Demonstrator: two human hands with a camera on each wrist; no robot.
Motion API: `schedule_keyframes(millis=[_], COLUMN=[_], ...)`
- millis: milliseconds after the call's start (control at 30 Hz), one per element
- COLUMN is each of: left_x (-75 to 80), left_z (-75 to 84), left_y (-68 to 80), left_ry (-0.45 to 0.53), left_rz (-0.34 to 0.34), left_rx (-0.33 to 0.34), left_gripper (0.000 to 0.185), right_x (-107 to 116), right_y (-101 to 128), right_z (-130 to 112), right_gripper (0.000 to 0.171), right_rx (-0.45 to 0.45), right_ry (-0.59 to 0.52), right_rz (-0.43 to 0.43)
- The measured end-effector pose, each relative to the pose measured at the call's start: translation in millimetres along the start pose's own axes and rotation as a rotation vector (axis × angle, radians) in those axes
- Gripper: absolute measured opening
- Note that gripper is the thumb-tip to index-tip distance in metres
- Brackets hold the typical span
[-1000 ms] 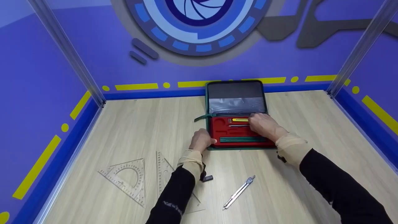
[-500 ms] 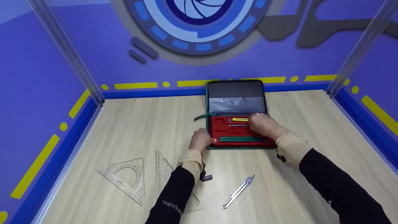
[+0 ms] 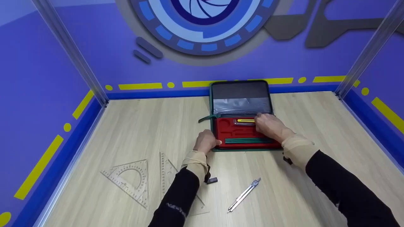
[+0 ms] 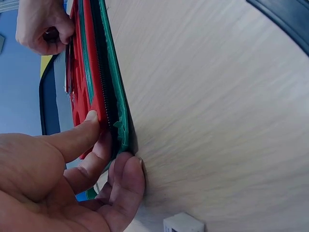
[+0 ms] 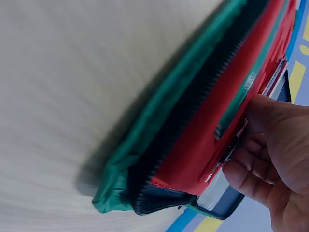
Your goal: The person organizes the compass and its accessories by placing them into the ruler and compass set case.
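Note:
A green zip case (image 3: 240,90) lies with its lid raised against the back wall, a red moulded tray (image 3: 223,130) inside. My left hand (image 3: 205,141) grips the case's front left corner; in the left wrist view the thumb presses the red tray and the fingers curl under the green edge. My right hand (image 3: 272,126) pinches the right end of a slim metallic pen (image 3: 243,124), its clip visible between fingers and thumb in the right wrist view. The pen lies close along a yellow utility knife (image 3: 246,120) in the head view. Green pencils (image 3: 246,141) fill the front slot.
On the table, a clear protractor triangle (image 3: 132,181) lies at left and a clear set square (image 3: 162,173) lies partly behind the left forearm. A small dark block (image 3: 212,180) sits beside that wrist. A silver compass (image 3: 244,194) lies in front. Blue walls enclose the table.
The pen has shifted out of its place in the tray, back toward the utility knife, with the right hand still on it. The left hand keeps its hold on the case corner.

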State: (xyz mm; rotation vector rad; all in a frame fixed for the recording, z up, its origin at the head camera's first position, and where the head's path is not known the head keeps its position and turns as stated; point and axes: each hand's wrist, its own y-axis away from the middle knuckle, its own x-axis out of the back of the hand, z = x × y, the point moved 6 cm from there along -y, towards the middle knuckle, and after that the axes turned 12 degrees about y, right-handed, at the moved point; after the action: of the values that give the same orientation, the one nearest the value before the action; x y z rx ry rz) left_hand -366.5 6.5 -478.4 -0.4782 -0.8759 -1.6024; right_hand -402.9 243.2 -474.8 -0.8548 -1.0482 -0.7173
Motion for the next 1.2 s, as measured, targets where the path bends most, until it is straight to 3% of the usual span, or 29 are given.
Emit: schedule_keyframes(millis=[500, 667, 833, 1200], left_x=[-0.9, -2.3, -1.3, -0.8], left_z=[0.6, -0.7, -1.6, -0.5], left_y=[0.7, -1.2, -1.7, 2.2], left_ry=[-0.009, -0.001, 0.001, 0.042], left_rz=[0.011, 0.0, 0.004, 0.001], left_rx=[0.02, 0.018, 0.006, 0.026], left_gripper=[0.036, 0.036, 0.035, 0.032], right_x=[-0.3, 2.1, 5.0, 0.3], right_y=[-1.2, 0.7, 1.9, 3.2], right_z=[7.6, 1.8, -4.2, 2.0], right_gripper=[0.011, 0.01, 0.008, 0.019], right_rx=[0.044, 0.082, 0.113, 0.064], right_ry=[-0.193, -0.137, -0.04, -0.112], right_rz=[-0.141, -0.201, -0.158, -0.146])
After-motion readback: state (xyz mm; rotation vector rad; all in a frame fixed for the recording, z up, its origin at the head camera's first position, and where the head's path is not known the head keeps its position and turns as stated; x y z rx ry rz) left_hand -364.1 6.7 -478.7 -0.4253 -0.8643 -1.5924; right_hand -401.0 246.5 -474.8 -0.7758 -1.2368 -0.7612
